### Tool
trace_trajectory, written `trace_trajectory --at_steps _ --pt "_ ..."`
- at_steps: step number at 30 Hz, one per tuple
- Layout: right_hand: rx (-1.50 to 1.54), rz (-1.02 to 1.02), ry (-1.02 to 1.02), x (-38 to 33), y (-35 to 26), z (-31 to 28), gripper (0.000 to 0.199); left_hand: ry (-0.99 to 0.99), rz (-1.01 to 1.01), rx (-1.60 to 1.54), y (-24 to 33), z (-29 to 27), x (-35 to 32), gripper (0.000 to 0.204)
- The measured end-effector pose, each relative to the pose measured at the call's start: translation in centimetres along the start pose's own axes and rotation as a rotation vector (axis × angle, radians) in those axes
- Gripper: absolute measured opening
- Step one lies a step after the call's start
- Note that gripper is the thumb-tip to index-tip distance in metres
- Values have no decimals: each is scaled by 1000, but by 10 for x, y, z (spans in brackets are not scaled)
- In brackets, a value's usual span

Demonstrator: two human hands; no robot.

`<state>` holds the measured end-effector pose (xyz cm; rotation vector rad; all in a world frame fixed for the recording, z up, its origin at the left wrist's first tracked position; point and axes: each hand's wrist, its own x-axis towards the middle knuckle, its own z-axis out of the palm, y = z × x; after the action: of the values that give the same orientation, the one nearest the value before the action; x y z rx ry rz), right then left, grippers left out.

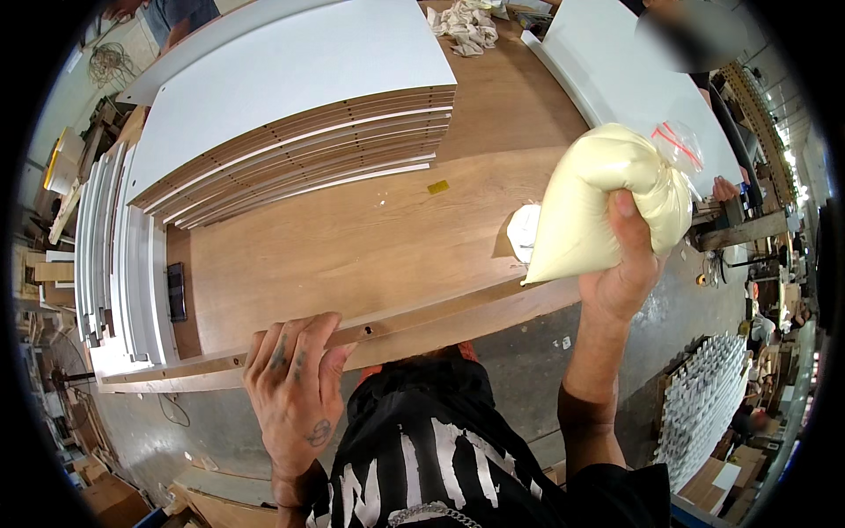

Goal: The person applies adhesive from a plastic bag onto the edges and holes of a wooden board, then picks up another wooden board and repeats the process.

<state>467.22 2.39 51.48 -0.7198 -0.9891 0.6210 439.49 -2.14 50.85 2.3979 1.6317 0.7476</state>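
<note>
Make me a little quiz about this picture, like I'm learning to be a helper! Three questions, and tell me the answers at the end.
1. Pick one. What is the right hand holding?
A) a hammer
B) a pale yellow bag
C) a broom

2. True or false: the left hand is holding the pale yellow bag too.

3. Fill in the missing word: the stack of boards on the wooden table has a ____ top.

Key:
1. B
2. False: the left hand is at the near edge of the wooden table, apart from the bag.
3. white
</note>
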Motion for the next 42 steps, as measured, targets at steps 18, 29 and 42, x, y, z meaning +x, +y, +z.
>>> trace_trajectory --at_steps 18,29,42 --pt "-82 14 71 -7 -1 -26 55 6 -6 -5 2 1 2 24" --pt "535 493 212 -2 -11 -144 63 -16 -34 48 7 -1 9 21" --pt "322 1135 422 -35 119 -294 40 -72 -194 39 11 2 10 24"
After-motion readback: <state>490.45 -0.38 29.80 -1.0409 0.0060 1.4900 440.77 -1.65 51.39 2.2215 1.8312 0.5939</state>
